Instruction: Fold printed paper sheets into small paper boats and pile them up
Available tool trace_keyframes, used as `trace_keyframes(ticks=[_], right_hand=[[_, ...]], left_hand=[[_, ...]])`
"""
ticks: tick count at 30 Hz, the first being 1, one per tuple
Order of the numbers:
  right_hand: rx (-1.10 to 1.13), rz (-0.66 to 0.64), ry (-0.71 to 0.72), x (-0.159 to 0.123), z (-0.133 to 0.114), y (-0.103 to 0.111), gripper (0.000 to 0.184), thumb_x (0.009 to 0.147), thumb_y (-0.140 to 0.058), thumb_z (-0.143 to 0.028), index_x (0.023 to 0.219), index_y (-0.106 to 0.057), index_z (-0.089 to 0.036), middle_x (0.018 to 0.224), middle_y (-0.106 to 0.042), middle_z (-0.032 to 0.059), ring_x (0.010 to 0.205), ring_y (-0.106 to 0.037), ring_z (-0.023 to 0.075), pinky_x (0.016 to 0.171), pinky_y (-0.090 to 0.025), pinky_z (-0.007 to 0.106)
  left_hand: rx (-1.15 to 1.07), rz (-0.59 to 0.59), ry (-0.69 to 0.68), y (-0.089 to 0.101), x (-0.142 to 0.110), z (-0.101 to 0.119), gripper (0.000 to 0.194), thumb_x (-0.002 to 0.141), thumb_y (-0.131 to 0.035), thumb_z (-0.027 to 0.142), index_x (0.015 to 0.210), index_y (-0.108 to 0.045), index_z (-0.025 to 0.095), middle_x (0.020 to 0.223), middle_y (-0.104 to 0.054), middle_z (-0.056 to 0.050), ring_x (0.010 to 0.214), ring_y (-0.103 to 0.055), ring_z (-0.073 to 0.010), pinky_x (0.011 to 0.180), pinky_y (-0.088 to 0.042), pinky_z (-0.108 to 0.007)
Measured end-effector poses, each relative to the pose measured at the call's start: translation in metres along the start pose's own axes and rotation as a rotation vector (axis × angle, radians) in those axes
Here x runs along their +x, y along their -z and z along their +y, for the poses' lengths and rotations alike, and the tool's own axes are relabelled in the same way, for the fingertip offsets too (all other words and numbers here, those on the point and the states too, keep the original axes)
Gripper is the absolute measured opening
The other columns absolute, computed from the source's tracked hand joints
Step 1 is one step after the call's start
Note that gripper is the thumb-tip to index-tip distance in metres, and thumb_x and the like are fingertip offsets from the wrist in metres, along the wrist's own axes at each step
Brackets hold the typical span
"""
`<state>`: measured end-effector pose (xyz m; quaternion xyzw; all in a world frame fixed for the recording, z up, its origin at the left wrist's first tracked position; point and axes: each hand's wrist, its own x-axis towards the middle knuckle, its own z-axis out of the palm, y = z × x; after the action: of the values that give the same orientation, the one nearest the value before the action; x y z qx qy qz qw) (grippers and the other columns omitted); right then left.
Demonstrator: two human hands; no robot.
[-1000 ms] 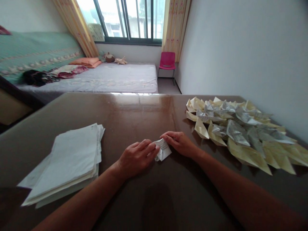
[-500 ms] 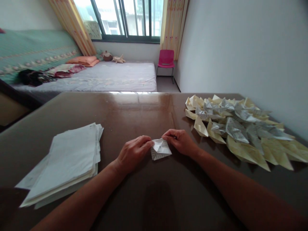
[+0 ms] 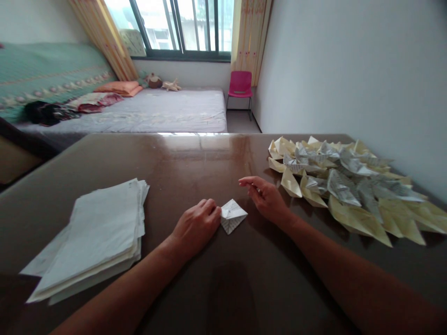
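A small folded square of paper (image 3: 234, 215), white with lines of print or writing, lies on the brown table with one corner toward me. My left hand (image 3: 199, 222) has its fingers closed at the paper's left corner, and the fingertips are partly hidden. Off to the paper's right, my right hand (image 3: 264, 197) is raised a little above the table, clear of the paper. Its index finger points left, with the other fingers loosely bent and nothing between them.
On the left of the table (image 3: 195, 172) lies a stack of paper sheets (image 3: 101, 223). Several folded paper boats (image 3: 344, 186), cream and grey-white, cover the right side by the wall. Beyond the table stand a bed (image 3: 181, 107) and a pink chair (image 3: 240, 84).
My right hand has let go of the folded paper and moved up and to the right. The paper has turned so that a corner points toward me. My left hand stays at it.
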<state>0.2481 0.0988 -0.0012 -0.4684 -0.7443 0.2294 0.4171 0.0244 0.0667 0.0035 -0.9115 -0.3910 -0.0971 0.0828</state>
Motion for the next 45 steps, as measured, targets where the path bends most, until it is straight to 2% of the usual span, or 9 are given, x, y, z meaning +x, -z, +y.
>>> trace_keyframes(ticks=[4,9,13,16,21,29,34,40,45], right_hand=[[-0.004,-0.21,0.137,-0.004,-0.007,0.004,0.023,0.086,-0.048,-0.011,0.095,-0.067,-0.02,0.096,-0.067,0.0036,0.087,-0.061,0.0138,0.077,-0.045,0.024],[-0.037,-0.488,0.166,-0.005,-0.013,0.013,0.017,0.082,-0.058,-0.018,0.095,-0.068,-0.02,0.09,-0.066,0.0024,0.07,-0.057,0.0105,0.067,-0.044,0.022],[-0.158,-0.587,0.17,-0.005,-0.014,0.017,0.018,0.079,-0.063,-0.023,0.095,-0.07,-0.026,0.098,-0.065,0.0013,0.083,-0.06,0.0135,0.075,-0.043,0.024],[-0.177,-0.604,0.154,-0.005,-0.014,0.018,0.02,0.078,-0.066,-0.029,0.098,-0.069,-0.028,0.099,-0.064,0.0007,0.082,-0.06,0.0136,0.074,-0.043,0.024],[-0.135,-0.561,0.105,-0.003,-0.013,0.016,0.041,0.068,-0.076,-0.044,0.099,-0.063,-0.021,0.089,-0.062,0.0006,0.074,-0.057,0.013,0.067,-0.042,0.023],[-0.171,-0.517,0.214,-0.006,0.0,0.01,0.014,0.08,-0.065,-0.027,0.094,-0.069,-0.024,0.1,-0.063,0.0026,0.091,-0.058,0.0152,0.08,-0.043,0.026],[-0.15,-0.498,0.21,-0.005,0.005,0.006,0.014,0.087,-0.059,-0.028,0.094,-0.07,-0.024,0.1,-0.065,0.0035,0.091,-0.059,0.015,0.081,-0.043,0.026],[-0.236,-0.363,0.041,-0.006,0.0,-0.008,0.019,0.092,-0.05,-0.031,0.088,-0.065,-0.02,0.087,-0.064,0.0023,0.08,-0.057,0.013,0.072,-0.041,0.024],[-0.187,-0.416,0.025,-0.004,0.0,-0.002,0.022,0.09,-0.053,-0.037,0.087,-0.066,-0.019,0.084,-0.063,0.0021,0.074,-0.056,0.012,0.068,-0.04,0.023]], left_hand=[[0.096,-0.028,-0.026,0.002,-0.002,0.006,0.011,0.089,-0.051,0.021,0.082,-0.059,0.017,0.08,-0.056,-0.004,0.074,-0.054,-0.0188,0.06,-0.047,-0.029],[0.048,0.003,-0.066,0.004,-0.002,0.008,0.009,0.09,-0.052,0.021,0.091,-0.06,0.018,0.089,-0.057,-0.005,0.084,-0.054,-0.0189,0.064,-0.048,-0.029],[-0.097,-0.013,-0.17,0.006,0.001,0.0,0.014,0.093,-0.047,0.023,0.097,-0.061,0.02,0.095,-0.06,-0.005,0.091,-0.054,-0.0175,0.071,-0.05,-0.027],[-0.138,-0.047,-0.231,0.006,0.002,-0.005,0.016,0.094,-0.047,0.024,0.1,-0.061,0.02,0.096,-0.061,-0.005,0.09,-0.054,-0.0173,0.073,-0.05,-0.028],[-0.036,-0.026,-0.148,0.004,-0.001,0.0,0.014,0.092,-0.048,0.02,0.094,-0.062,0.017,0.086,-0.06,-0.006,0.078,-0.054,-0.0181,0.065,-0.05,-0.028],[-0.043,-0.065,-0.034,0.009,-0.001,0.005,0.017,0.092,-0.047,0.025,0.091,-0.064,0.021,0.083,-0.061,-0.004,0.079,-0.055,-0.0177,0.06,-0.045,-0.025],[-0.183,-0.116,0.089,0.012,-0.002,-0.002,0.019,0.091,-0.048,0.032,0.091,-0.066,0.026,0.09,-0.064,-0.002,0.086,-0.058,-0.0171,0.06,-0.043,-0.024],[-0.369,-0.058,0.305,0.0,-0.001,-0.005,0.018,0.091,-0.046,0.03,0.098,-0.062,0.024,0.091,-0.066,-0.001,0.082,-0.061,-0.0162,0.071,-0.046,-0.027],[-0.471,-0.089,0.273,-0.002,-0.002,-0.011,0.016,0.087,-0.054,0.032,0.096,-0.064,0.024,0.084,-0.064,0.001,0.07,-0.06,-0.0125,0.064,-0.044,-0.023]])
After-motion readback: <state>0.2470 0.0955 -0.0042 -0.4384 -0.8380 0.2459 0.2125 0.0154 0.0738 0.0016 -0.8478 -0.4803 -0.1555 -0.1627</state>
